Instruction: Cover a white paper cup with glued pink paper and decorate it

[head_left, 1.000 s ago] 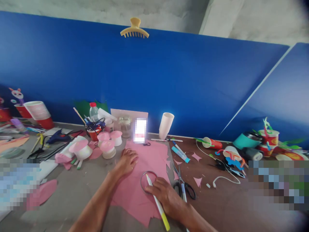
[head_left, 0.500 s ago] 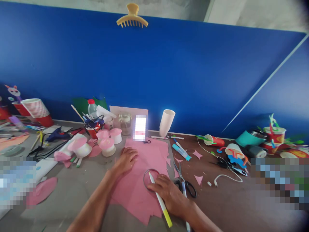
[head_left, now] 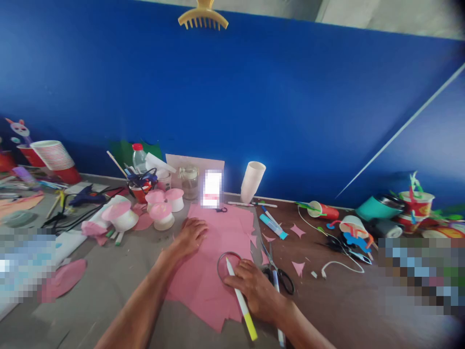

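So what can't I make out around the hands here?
- Pen tip on the pink paper: too small to tell in the head view.
- Part of the ring: covered by the right hand.
- Phone screen: blurred out.
- Paper under the left hand: hidden.

A white, yellow-capped pen (head_left: 240, 301) slants over flat pink paper (head_left: 212, 271).

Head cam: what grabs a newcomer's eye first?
The pink paper sheet at centre: the left hand lies flat on it, and the right hand holds a white pen with a yellow end inside a ring. Behind stands a blue wall; black-handled scissors lie just right.
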### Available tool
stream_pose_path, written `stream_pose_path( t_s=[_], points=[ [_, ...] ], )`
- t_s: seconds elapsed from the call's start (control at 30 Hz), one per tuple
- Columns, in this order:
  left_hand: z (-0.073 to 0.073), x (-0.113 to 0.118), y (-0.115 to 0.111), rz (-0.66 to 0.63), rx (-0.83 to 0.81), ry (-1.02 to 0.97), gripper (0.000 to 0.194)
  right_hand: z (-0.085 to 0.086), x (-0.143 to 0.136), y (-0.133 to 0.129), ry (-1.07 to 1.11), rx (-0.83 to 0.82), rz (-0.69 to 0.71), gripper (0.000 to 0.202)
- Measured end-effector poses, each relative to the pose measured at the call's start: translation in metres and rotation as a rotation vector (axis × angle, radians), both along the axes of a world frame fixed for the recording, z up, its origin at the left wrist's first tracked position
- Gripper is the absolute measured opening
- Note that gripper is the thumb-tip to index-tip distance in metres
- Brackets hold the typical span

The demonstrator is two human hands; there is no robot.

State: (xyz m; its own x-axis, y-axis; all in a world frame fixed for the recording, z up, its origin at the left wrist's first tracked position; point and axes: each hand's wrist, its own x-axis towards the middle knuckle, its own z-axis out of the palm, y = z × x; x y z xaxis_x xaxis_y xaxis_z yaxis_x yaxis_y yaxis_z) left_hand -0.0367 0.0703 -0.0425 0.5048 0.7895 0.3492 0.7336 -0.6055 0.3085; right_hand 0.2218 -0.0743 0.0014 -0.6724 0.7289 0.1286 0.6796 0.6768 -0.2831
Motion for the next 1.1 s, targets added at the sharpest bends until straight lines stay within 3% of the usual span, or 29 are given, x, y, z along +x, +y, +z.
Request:
stream_pose_path(
  t_s=[0.73, 1.1],
  points=[
    [-0.0019, 0.0001, 0.0017, -0.051, 0.046, -0.025, 0.021, -0.0101, 0.0009, 0.0011, 0.052, 0.021, 0.002, 0.025],
    [-0.0033, 0.0015, 0.0009, -0.034, 0.040, -0.031, 0.021, -0.0044, 0.0003, 0.0004, 0.062, -0.005, 0.012, 0.021]
  ],
)
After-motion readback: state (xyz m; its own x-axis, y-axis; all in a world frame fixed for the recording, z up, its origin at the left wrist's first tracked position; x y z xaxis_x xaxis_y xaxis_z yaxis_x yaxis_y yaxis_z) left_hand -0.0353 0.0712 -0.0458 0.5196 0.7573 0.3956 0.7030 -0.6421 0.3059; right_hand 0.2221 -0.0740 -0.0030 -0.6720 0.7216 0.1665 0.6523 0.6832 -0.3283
